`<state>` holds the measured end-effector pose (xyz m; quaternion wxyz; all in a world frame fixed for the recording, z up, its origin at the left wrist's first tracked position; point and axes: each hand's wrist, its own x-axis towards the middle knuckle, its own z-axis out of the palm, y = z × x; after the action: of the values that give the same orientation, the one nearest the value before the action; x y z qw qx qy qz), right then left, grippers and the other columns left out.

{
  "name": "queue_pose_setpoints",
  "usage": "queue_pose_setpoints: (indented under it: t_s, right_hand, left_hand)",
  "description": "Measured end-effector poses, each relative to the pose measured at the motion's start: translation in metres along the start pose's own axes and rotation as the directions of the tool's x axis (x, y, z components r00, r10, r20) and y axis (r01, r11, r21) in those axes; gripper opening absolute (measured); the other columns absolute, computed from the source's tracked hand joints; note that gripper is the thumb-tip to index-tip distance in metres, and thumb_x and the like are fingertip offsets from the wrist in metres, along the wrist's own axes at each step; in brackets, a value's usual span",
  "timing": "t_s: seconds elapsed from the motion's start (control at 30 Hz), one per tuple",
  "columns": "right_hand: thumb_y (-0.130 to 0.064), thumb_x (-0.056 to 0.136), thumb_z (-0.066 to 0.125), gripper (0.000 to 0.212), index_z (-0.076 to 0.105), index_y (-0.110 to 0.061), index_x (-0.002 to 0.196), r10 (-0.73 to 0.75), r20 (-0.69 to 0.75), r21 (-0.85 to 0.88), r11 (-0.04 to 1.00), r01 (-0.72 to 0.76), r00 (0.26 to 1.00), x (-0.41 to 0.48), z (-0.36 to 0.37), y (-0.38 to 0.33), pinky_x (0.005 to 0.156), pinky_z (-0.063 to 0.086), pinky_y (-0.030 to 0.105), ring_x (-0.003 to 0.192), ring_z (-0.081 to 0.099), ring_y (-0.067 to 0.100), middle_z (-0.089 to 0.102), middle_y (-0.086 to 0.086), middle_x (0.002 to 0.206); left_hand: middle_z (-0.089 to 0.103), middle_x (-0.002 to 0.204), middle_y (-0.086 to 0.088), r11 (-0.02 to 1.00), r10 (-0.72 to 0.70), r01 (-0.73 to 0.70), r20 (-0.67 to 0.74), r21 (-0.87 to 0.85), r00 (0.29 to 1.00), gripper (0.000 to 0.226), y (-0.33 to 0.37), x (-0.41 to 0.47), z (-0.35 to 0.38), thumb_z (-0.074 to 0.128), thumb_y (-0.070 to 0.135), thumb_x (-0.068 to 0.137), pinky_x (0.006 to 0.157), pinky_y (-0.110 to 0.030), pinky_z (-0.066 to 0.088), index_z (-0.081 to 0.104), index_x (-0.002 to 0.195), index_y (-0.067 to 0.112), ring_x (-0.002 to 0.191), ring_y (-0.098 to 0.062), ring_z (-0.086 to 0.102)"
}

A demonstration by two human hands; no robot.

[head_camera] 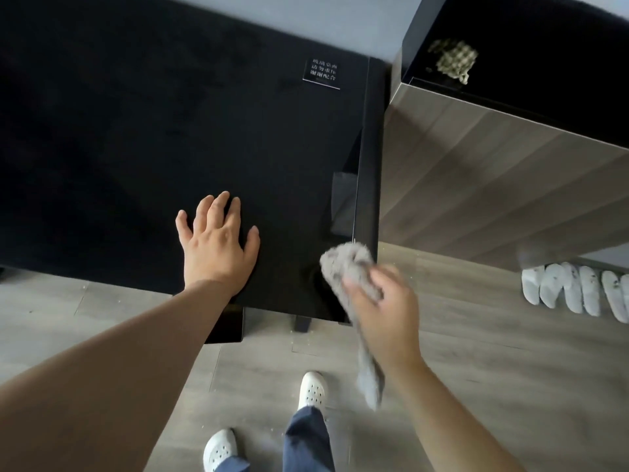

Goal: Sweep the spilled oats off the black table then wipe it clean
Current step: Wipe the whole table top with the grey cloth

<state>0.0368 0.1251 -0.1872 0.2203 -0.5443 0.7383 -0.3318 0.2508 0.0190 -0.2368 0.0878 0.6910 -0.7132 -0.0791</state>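
A person leans over a glossy black surface (136, 131), seen from above through a head-worn camera. The left hand (218, 243) lies palm down on the surface close to its near edge, its grip apart, with fingers straight and spread and nothing held. The right hand (384, 315), blurred, works at the near right corner, its grip clamped on a grey cloth (343, 267). The cloth's bunched end rests against the surface right at that corner. Its loose tail hangs down past the wrist, off the near edge and above the wood-look floor (510, 369).

Small pale flecks (308, 340) dot the floor just below the near edge and around the near right corner; they are too small to identify. A small black label (321, 73) with white characters sits toward the far right corner of the surface.

Beyond the right edge stands a wood-panelled cabinet (476, 165) with a dark top, on which a checked cloth (452, 61) lies crumpled. A row of white slippers (575, 291) is lined up on the floor at the cabinet's foot. At the bottom of the view are the person's navy trousers (306, 437) and white perforated clogs (312, 390).
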Motion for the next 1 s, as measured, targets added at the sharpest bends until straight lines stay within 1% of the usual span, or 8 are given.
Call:
queue_pose_setpoints:
  t_s: [0.23,0.33,0.4,0.5,0.67,0.8,0.9,1.0]
  right_hand:
    - [-0.020,0.078,0.064,0.024,0.072,-0.022,0.100,-0.077,-0.180,-0.371,0.929,0.005,0.981,-0.001,0.069,-0.010,0.061,0.028,0.020,0.079,0.057,0.017,0.063,-0.005,0.102]
    - [-0.024,0.079,0.063,0.026,0.071,-0.028,0.103,-0.097,0.046,-0.176,0.979,0.103,0.994,-0.048,0.064,-0.022,0.064,0.038,0.018,0.084,0.057,0.007,0.060,-0.015,0.101]
    - [-0.027,0.085,0.055,0.013,0.068,-0.030,0.082,-0.089,0.146,-0.032,0.995,0.095,0.985,-0.052,0.048,-0.025,0.061,0.040,0.015,0.077,0.055,0.004,0.056,-0.016,0.088]
    - [-0.021,0.086,0.060,0.016,0.060,-0.024,0.071,-0.098,0.058,-0.006,0.995,0.098,0.994,-0.018,0.027,-0.029,0.056,0.034,0.011,0.068,0.051,0.004,0.052,-0.012,0.081]
    - [-0.033,0.089,0.063,0.021,0.069,-0.017,0.101,-0.025,-0.077,-0.074,0.997,0.019,0.997,0.073,0.034,-0.020,0.073,0.037,0.019,0.095,0.054,0.010,0.057,-0.006,0.106]
    - [-0.046,0.087,0.057,0.043,0.060,-0.028,0.126,-0.077,-0.045,-0.382,0.922,0.054,0.996,0.076,0.071,-0.012,0.085,0.044,0.028,0.112,0.046,0.017,0.052,-0.008,0.128]
    - [-0.030,0.084,0.066,0.029,0.067,-0.022,0.111,-0.199,0.019,-0.320,0.927,0.194,0.980,0.057,0.073,-0.014,0.068,0.051,0.029,0.094,0.056,0.016,0.060,-0.007,0.113]
    - [-0.022,0.084,0.067,0.004,0.062,-0.021,0.084,-0.252,0.197,-0.117,0.954,0.278,0.947,0.065,0.053,-0.015,0.065,0.039,0.018,0.080,0.054,0.008,0.058,-0.009,0.092]
  left_hand:
    - [0.027,0.156,-0.003,1.000,0.018,-0.019,-0.029,-0.014,0.999,0.059,-0.004,0.000,0.002,0.033,0.047,0.097,0.117,-0.052,0.003,0.035,0.146,0.015,0.145,-0.023,0.014]
    - [0.027,0.156,-0.002,0.999,0.023,-0.023,-0.008,-0.032,1.000,0.061,-0.005,-0.001,-0.002,0.035,0.051,0.096,0.117,-0.051,0.003,0.035,0.147,0.016,0.146,-0.022,0.015]
    - [0.031,0.154,-0.003,0.998,0.050,-0.050,0.005,-0.042,0.999,0.061,-0.009,0.003,-0.007,0.037,0.052,0.095,0.115,-0.050,0.006,0.038,0.145,0.017,0.144,-0.023,0.020]
    - [0.042,0.146,-0.001,0.989,0.149,-0.149,0.029,-0.013,0.988,0.060,-0.025,0.015,-0.016,0.034,0.055,0.093,0.110,-0.048,0.020,0.047,0.140,0.019,0.132,-0.028,0.035]
    - [0.043,0.142,-0.002,0.960,0.279,-0.280,0.049,0.016,0.959,0.063,-0.044,0.017,-0.018,0.030,0.053,0.090,0.114,-0.047,0.019,0.048,0.139,0.018,0.130,-0.027,0.036]
    - [0.035,0.151,-0.004,0.975,0.216,-0.215,0.027,-0.053,0.976,0.062,-0.044,0.016,-0.016,0.033,0.050,0.090,0.119,-0.043,0.011,0.046,0.142,0.018,0.139,-0.026,0.028]
    - [0.032,0.154,-0.004,0.981,0.183,-0.180,0.035,-0.077,0.982,0.065,-0.043,0.017,-0.018,0.032,0.051,0.089,0.119,-0.039,0.008,0.044,0.143,0.017,0.144,-0.024,0.021]
    - [0.033,0.154,-0.003,0.982,0.177,-0.173,0.044,-0.075,0.983,0.065,-0.042,0.018,-0.018,0.032,0.051,0.089,0.120,-0.037,0.008,0.045,0.143,0.018,0.145,-0.023,0.022]
